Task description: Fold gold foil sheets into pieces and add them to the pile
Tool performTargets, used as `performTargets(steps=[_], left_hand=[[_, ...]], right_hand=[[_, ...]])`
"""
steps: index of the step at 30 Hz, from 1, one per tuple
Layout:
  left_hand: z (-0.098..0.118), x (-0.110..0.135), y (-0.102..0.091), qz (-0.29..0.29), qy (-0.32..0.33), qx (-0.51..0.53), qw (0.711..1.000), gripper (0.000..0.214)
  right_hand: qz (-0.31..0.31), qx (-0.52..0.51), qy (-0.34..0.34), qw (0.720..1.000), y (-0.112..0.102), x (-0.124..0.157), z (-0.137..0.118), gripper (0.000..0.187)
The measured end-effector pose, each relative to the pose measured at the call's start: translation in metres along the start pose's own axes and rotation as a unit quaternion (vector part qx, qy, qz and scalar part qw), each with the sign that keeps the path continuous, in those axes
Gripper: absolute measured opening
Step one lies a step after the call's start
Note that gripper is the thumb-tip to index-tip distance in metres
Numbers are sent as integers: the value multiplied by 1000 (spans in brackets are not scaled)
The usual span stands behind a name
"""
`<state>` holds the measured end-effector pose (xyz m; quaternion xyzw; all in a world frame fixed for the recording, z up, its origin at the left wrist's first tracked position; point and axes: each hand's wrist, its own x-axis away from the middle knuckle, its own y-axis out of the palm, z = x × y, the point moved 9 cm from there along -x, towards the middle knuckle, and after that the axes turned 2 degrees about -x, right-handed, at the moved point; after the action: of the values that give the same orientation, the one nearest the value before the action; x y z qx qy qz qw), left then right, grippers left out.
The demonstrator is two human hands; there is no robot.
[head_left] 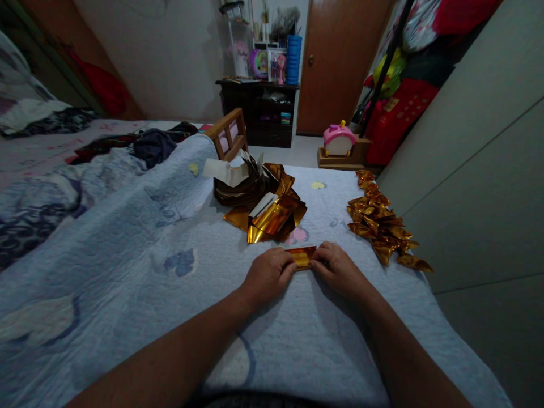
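Observation:
A small folded sheet of gold foil paper (302, 256) lies on the light blue quilt (148, 266) right in front of me. My left hand (268, 273) pinches its left end with curled fingers. My right hand (338, 268) presses and grips its right end, fingers closed. Only the middle strip of the sheet shows between the two hands.
A loose stack of gold foil sheets (272, 215) lies just beyond the hands, beside a dark round basket (238, 190) with a paper wrap. A pile of folded gold pieces (380, 221) runs along the quilt's right edge near a grey wardrobe (476, 170). A wooden chair (229, 133) stands behind.

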<state>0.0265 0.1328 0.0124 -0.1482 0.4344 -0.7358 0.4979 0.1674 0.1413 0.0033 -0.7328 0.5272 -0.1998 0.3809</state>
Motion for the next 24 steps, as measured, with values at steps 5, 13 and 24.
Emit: performTargets(steps=[5,13,24], left_hand=[[-2,0,3,-6,-10,-10,1000,8],[-3,0,5,-15,-14,-19,1000,8],[-4,1,4,-4,-23,-2,1000,7]], right_hand=[[-3,1,9,1000,1,0,2,14],[-2,10,16,1000,2,-2,2,13],[15,9,2,1000,0,-2,2,10]])
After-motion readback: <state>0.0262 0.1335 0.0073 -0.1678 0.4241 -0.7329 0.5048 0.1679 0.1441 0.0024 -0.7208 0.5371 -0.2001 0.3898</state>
